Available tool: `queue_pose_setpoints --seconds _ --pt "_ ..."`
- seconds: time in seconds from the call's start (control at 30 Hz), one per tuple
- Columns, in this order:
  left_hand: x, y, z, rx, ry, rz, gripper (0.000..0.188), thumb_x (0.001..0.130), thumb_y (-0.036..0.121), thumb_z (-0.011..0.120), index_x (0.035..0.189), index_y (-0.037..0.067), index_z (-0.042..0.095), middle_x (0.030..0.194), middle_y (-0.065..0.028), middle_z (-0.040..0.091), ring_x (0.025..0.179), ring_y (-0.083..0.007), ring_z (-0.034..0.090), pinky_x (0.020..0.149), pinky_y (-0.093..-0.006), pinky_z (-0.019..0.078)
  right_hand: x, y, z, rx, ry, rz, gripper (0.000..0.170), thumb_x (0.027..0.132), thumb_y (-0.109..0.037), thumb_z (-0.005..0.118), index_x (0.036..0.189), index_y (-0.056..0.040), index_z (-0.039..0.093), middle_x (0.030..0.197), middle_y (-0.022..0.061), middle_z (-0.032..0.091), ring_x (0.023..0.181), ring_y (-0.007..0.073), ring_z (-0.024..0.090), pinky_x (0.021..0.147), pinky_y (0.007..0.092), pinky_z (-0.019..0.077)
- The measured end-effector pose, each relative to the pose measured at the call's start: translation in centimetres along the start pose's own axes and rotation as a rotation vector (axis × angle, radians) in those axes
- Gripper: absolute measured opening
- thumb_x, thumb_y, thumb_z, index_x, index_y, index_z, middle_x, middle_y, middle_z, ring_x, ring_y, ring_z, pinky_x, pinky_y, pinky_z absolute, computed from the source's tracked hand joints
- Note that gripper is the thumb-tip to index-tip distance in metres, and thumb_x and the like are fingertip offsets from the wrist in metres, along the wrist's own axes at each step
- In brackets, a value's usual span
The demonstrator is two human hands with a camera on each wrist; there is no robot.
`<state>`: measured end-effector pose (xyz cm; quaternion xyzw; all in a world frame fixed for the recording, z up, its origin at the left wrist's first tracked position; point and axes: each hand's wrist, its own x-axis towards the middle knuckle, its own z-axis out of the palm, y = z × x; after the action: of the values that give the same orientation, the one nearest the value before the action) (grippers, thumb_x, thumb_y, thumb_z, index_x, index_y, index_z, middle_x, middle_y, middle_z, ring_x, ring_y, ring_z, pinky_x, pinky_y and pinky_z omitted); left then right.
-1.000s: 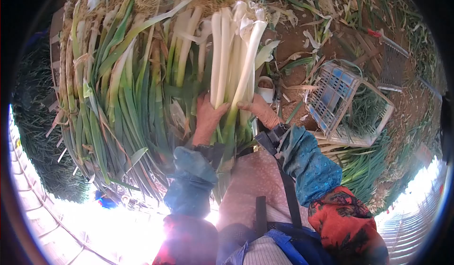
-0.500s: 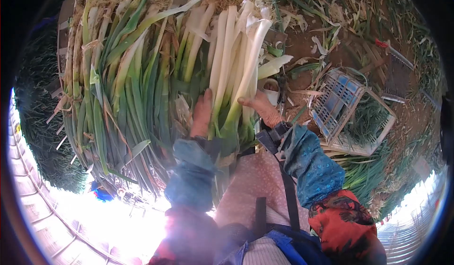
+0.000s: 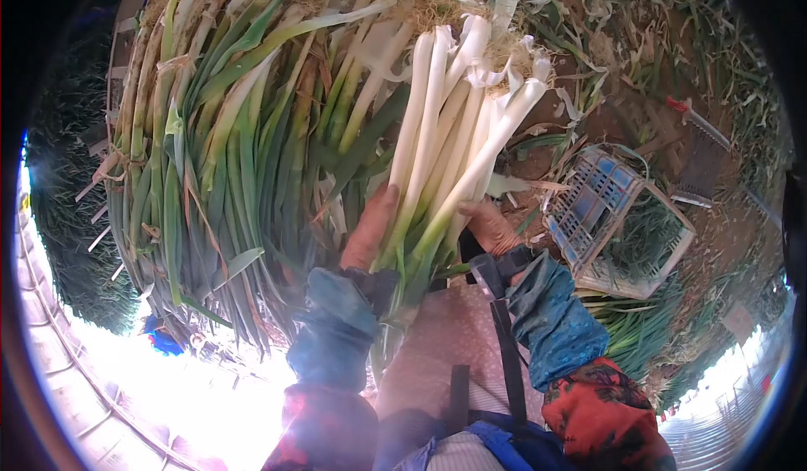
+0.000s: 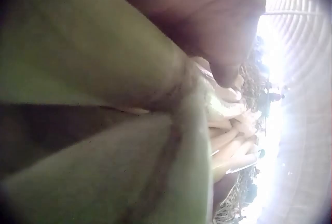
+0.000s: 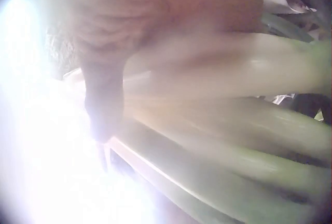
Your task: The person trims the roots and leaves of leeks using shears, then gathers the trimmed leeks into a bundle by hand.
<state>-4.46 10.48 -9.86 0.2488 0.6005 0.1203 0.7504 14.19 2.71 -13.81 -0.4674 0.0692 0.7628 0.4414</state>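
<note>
A bunch of several leeks (image 3: 454,134), white stems pointing away and fanned to the right, stands between my two hands in the head view. My left hand (image 3: 370,227) grips the bunch from its left side, where white turns green. On the other side my right hand (image 3: 490,225) holds it, thumb laid over the rightmost stem; its other fingers are hidden behind the stems. Close up in the left wrist view, pale green stalks (image 4: 88,47) run beside the hand. The right wrist view shows the thumb (image 5: 106,94) across the stems.
A large pile of untrimmed leeks (image 3: 227,160) with roots lies at the left. To the right are a plastic crate (image 3: 593,206) on its side, more green leaves (image 3: 635,324) and a flat metal-edged piece (image 3: 702,156). Peelings (image 3: 639,42) litter the ground.
The bunch has shifted right and nearer the body, its white ends leaning further right, away from the pile. Both hands moved along with it; the left thumb no longer lies across its front.
</note>
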Motion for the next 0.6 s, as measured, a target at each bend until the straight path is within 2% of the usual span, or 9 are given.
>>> queue_pose_setpoints --seconds 0.1,0.13,0.2,0.23,0.33,0.5,0.53,0.57,0.6 --pt "0.5 -0.8 -1.1 0.327 -0.045 0.136 0.056 0.088 0.040 0.049 0.123 -0.004 0.048 0.111 -0.0122 0.058 0.100 -0.0189 0.054 0.088 -0.0310 0.0414 -0.5 0.1 0.2 -0.079 -0.006 -0.020 0.052 0.072 -0.015 0.070 0.118 -0.0018 0.049 0.104 0.0061 0.058 0.095 0.0162 0.055 0.085 0.0301 0.0454" --pt "-0.2 -0.5 -1.5 0.326 -0.034 0.091 0.054 0.088 0.038 0.050 0.122 -0.004 0.048 0.109 -0.0117 0.059 0.098 -0.0187 0.054 0.087 -0.0307 0.0420 -1.0 0.2 1.1 -0.114 -0.002 -0.037 0.052 0.072 -0.015 0.071 0.117 -0.0019 0.050 0.102 0.0060 0.058 0.094 0.0158 0.056 0.084 0.0299 0.0457" --pt "-2.1 0.4 -2.0 0.330 -0.021 0.005 0.052 0.087 0.035 0.051 0.120 -0.005 0.049 0.105 -0.0109 0.060 0.093 -0.0182 0.055 0.083 -0.0301 0.0430 -2.8 -0.2 3.4 -0.196 -0.023 -0.026 0.061 0.070 -0.016 0.072 0.124 -0.0020 0.045 0.113 0.0074 0.055 0.103 0.0184 0.054 0.090 0.0324 0.0439" --pt "-3.9 2.0 -1.5 0.315 -0.001 0.022 0.051 0.086 0.034 0.051 0.119 -0.005 0.050 0.104 -0.0107 0.060 0.092 -0.0178 0.055 0.082 -0.0303 0.0431 -3.8 -0.6 4.8 -0.237 -0.033 -0.026 0.066 0.070 -0.016 0.073 0.127 -0.0020 0.043 0.118 0.0082 0.054 0.108 0.0196 0.053 0.093 0.0336 0.0430" --pt "-10.8 8.2 -0.9 0.278 0.071 0.086 0.048 0.086 0.032 0.051 0.115 -0.006 0.052 0.101 -0.0100 0.060 0.089 -0.0167 0.055 0.079 -0.0302 0.0435 -6.7 -2.2 10.4 -0.201 -0.107 -0.063 0.053 0.070 -0.014 0.074 0.116 -0.0021 0.052 0.094 0.0048 0.060 0.087 0.0134 0.057 0.081 0.0276 0.0460" --pt "-19.9 17.0 -3.5 0.329 0.181 0.141 0.043 0.085 0.030 0.050 0.106 -0.007 0.057 0.093 -0.0082 0.061 0.083 -0.0157 0.055 0.072 -0.0287 0.0439 -12.7 -7.0 22.1 -0.109 -0.296 -0.133 0.054 0.073 -0.016 0.073 0.120 -0.0017 0.050 0.100 0.0060 0.061 0.094 0.0149 0.058 0.086 0.0286 0.0457" --pt "-22.4 19.4 -3.8 0.351 0.255 0.170 0.041 0.087 0.030 0.049 0.103 -0.007 0.059 0.088 -0.0071 0.062 0.078 -0.0156 0.055 0.068 -0.0293 0.0439 -14.1 -8.1 25.0 -0.072 -0.340 -0.170 0.053 0.074 -0.017 0.073 0.120 -0.0015 0.051 0.101 0.0067 0.061 0.095 0.0154 0.058 0.086 0.0287 0.0457" --pt "-24.8 21.7 -4.3 0.352 0.229 0.175 0.045 0.087 0.033 0.049 0.108 -0.006 0.056 0.091 -0.0084 0.061 0.080 -0.0156 0.056 0.070 -0.0294 0.0447 -15.8 -9.1 27.6 -0.033 -0.383 -0.199 0.053 0.074 -0.018 0.073 0.120 -0.0012 0.051 0.103 0.0073 0.061 0.096 0.0159 0.059 0.087 0.0288 0.0457" --pt "-27.1 24.0 -4.9 0.356 0.205 0.172 0.048 0.088 0.037 0.050 0.113 -0.005 0.053 0.093 -0.0097 0.061 0.082 -0.0157 0.056 0.071 -0.0296 0.0455 -17.8 -10.5 29.8 -0.043 -0.478 -0.063 0.055 0.077 -0.022 0.071 0.122 -0.0003 0.049 0.111 0.0099 0.059 0.103 0.0182 0.057 0.091 0.0320 0.0439"
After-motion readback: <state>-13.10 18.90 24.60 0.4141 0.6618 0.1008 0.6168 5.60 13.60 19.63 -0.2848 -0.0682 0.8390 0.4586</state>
